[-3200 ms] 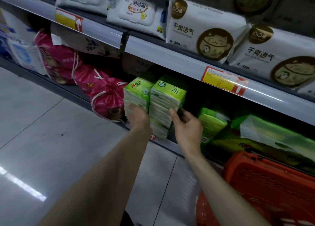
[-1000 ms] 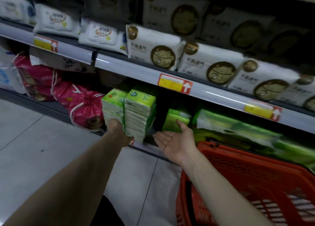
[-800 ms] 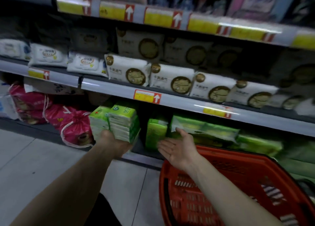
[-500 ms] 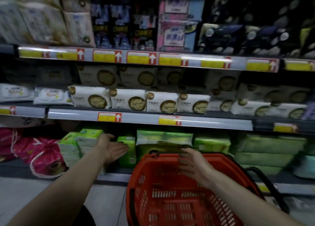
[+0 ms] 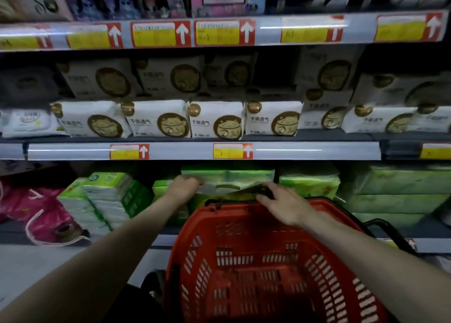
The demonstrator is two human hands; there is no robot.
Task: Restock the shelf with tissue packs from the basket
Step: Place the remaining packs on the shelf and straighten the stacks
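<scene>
While above the basket (image 5: 195,261), left hand (image 5: 181,188) and right hand (image 5: 284,204) at tissue pack (image 5: 227,176).

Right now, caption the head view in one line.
Left hand and right hand at a green pack behind the red basket.

White cat-logo packs (image 5: 216,120) read "干爽透气"; the price labels (image 5: 233,151) are too blurred.
</scene>
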